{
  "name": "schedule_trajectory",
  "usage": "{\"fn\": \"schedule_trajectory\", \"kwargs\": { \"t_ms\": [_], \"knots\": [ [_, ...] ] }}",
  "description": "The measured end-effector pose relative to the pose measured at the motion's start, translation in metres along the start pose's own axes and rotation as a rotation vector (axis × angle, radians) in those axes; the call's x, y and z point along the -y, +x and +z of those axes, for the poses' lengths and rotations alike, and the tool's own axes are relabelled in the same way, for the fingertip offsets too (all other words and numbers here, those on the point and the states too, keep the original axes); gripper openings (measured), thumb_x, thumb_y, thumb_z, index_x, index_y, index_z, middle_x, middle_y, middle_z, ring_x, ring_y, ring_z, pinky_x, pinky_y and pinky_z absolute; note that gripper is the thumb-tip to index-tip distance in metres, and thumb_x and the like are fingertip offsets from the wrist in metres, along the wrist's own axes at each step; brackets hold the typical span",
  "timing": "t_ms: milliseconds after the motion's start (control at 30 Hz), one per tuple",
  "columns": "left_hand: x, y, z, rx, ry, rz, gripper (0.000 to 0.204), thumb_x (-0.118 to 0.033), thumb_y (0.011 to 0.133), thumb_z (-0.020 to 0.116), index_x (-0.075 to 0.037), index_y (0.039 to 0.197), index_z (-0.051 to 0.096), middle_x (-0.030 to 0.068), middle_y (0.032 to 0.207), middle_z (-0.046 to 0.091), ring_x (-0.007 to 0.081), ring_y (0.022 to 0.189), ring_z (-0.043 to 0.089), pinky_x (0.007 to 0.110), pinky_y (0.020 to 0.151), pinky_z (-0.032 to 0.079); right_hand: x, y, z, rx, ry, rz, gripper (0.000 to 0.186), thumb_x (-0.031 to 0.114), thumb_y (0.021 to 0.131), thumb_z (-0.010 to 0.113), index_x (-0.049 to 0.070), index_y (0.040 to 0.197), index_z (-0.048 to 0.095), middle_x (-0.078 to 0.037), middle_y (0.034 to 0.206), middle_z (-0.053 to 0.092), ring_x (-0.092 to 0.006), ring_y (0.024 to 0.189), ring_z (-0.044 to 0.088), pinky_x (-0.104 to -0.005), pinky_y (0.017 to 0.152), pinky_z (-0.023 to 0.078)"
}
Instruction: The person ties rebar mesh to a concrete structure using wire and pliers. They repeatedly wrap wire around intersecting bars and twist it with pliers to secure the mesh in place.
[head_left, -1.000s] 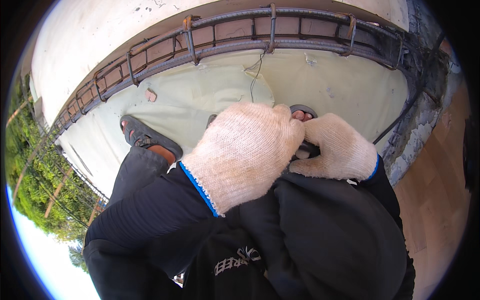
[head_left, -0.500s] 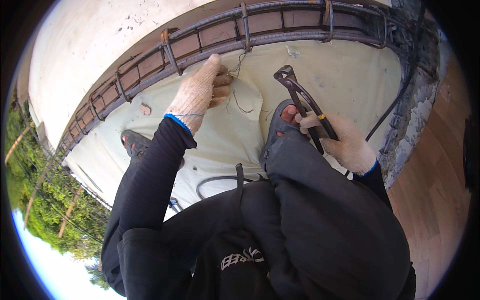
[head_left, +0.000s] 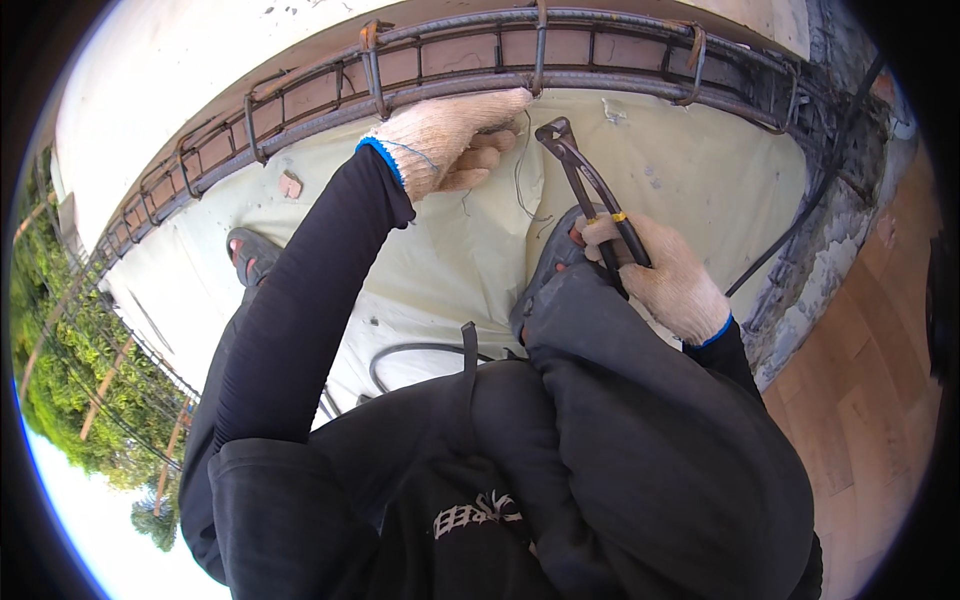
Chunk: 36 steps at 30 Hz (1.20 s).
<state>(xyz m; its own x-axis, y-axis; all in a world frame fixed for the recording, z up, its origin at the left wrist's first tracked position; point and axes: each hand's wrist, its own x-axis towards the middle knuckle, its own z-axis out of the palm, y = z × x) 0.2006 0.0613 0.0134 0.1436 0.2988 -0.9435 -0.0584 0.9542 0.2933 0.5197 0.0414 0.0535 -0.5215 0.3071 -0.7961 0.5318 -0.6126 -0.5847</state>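
Note:
My left hand (head_left: 445, 143), in a cream knitted glove with a blue cuff, reaches to the curved rebar cage (head_left: 455, 85). Its index finger stretches along the lower bar, with the tip at an upright stirrup (head_left: 540, 50); the other fingers are loosely bent and apart. Thin tie wire (head_left: 521, 180) hangs down from beside that fingertip. Whether the fingers touch the wire is hard to see. My right hand (head_left: 665, 272), gloved alike, is closed round the dark handles of end-cutting pincers (head_left: 590, 180), whose head points up and left toward the wire.
Pale sheeting (head_left: 680, 190) covers the surface under my sandalled feet. A broken chip (head_left: 290, 184) lies on it at the left. Rough concrete (head_left: 800, 310) and a black cable (head_left: 775, 245) run along the right, beside a plank-patterned floor (head_left: 850, 420). Greenery shows beyond the left edge.
My left hand has turned and moved right, bringing its index fingertip to the stirrup beside the tie wire. The pincers stay in my right hand, their head now nearer the left hand.

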Motion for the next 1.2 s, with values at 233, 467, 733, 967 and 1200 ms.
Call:
{"fn": "schedule_trajectory", "kwargs": {
  "t_ms": [233,467,733,967,1200],
  "knots": [
    [0.017,0.006,0.001,-0.154,0.633,0.477,0.04,-0.04,0.1,0.075,-0.004,0.114,0.08,0.0098,0.095,0.076,0.0174,0.085,0.071,0.034,0.077,0.06,0.034,0.004,0.004,0.17,0.45,0.139,0.07,-0.012,0.081,0.052,-0.01,0.151,0.057,-0.019,0.143,0.067,-0.027,0.128,0.07,-0.0416,0.113,0.058],
    [0.017,-0.003,0.026,-0.362,0.444,0.345,0.04,-0.036,0.1,0.065,-0.002,0.114,0.08,0.0139,0.089,0.078,0.0311,0.087,0.075,0.041,0.083,0.058,0.041,0.011,0.033,0.136,0.742,0.151,0.072,0.0,0.091,0.063,-0.013,0.16,0.045,-0.023,0.149,0.058,-0.0326,0.135,0.065,-0.0455,0.113,0.059],
    [0.04,0.007,0.024,-0.404,0.296,0.475,0.043,-0.04,0.105,0.068,0.0,0.12,0.078,0.0183,0.094,0.078,0.0326,0.087,0.075,0.042,0.083,0.057,0.049,0.014,0.051,0.193,0.926,0.077,0.078,0.009,0.099,0.068,-0.01,0.167,0.035,-0.021,0.151,0.054,-0.0292,0.141,0.06,-0.0414,0.111,0.058],
    [0.031,-0.001,0.001,-0.333,0.68,0.644,0.047,-0.041,0.109,0.064,0.0,0.125,0.077,0.023,0.111,0.08,0.0384,0.102,0.077,0.042,0.091,0.059,0.07,0.028,0.069,0.121,0.836,0.089,0.081,0.012,0.104,0.072,-0.009,0.169,0.028,-0.021,0.148,0.054,-0.0333,0.134,0.065,-0.0502,0.11,0.06],
    [0.0,-0.008,-0.016,-0.132,0.861,0.584,0.05,-0.041,0.11,0.06,0.003,0.127,0.077,0.0235,0.105,0.08,0.039,0.098,0.078,0.044,0.092,0.06,0.079,0.066,0.108,-0.083,1.05,0.025,0.04,0.007,0.109,0.062,-0.005,0.143,0.048,-0.017,0.126,0.061,-0.0321,0.117,0.072,-0.0528,0.103,0.066]
  ]
}}
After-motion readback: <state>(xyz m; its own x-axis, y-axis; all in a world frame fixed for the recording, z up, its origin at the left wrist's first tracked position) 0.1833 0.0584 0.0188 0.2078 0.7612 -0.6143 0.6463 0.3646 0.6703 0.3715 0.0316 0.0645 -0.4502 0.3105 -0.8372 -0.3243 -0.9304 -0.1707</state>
